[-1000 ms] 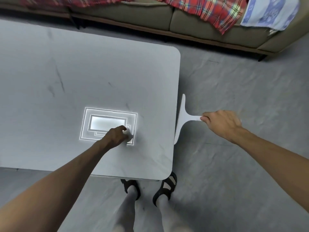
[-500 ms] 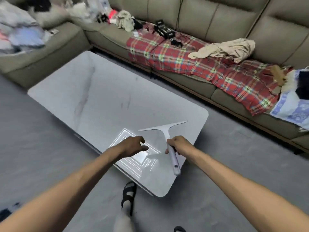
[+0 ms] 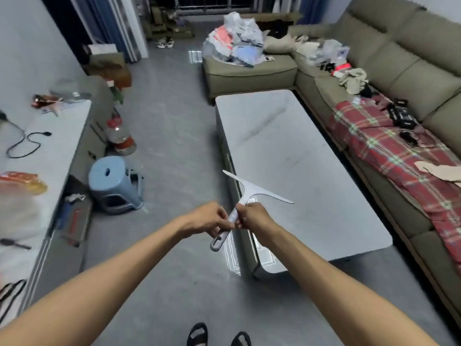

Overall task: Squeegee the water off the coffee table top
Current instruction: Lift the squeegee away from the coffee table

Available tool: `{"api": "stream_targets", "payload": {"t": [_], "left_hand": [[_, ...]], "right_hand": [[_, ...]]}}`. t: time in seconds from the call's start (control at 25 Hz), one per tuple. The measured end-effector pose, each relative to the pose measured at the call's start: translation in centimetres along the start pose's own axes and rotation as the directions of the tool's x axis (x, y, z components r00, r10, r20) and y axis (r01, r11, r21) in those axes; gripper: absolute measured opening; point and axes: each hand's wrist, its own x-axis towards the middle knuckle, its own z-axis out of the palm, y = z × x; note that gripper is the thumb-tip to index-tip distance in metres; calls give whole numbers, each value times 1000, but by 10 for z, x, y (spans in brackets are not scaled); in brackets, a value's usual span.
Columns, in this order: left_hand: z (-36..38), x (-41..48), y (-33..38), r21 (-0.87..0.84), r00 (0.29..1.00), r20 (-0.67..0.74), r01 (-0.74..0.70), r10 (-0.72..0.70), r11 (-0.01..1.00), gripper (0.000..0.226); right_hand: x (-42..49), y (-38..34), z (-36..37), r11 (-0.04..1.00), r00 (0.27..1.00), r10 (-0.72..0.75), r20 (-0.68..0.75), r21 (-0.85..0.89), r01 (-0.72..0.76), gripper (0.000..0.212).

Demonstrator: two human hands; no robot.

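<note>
Newly joining the right hand [image 3: 252,218] on the squeegee [image 3: 245,190] handle, the left hand [image 3: 207,219] grips too, blade above the tabletop [image 3: 299,146] near-left edge (apparently not touching), so a tilted landing could leave streaks.

- squeegee [image 3: 252,193]: white, grey handle
- counter [image 3: 299,156]: pale grey marble, dark veins
- sofa [image 3: 409,58]: olive green
- blanket [image 3: 389,151]: red plaid
- stool [image 3: 112,183]: light blue
- floor [image 3: 174,121]: grey
- sandals [image 3: 198,333]: black
</note>
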Motion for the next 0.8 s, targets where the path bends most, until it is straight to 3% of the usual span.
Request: {"api": "stream_targets", "payload": {"t": [0.16,0.36,0.48,0.6,0.8], "left_hand": [[-35,-90,-110,-162,972,-188,113,-143,980,13],[-48,-222,-295,-346,879,-340,214,-335,913,12],[-33,-298,-399,-407,828,-357,279,-433,870,25],[-6,-374,-506,-481,789,-335,327,-515,813,10],[49,-472,-642,-516,734,-262,442,-626,734,9]], "right_hand": [[-19,3,131,981,986,-29,161,-186,59,23],[-67,59,329,894,919,-16,395,-406,190,11],[-108,117,431,868,889,28,457,-453,206,14],[-160,187,531,846,849,124,513,-502,180,15],[-225,298,648,801,781,302,547,-589,103,20]]}}
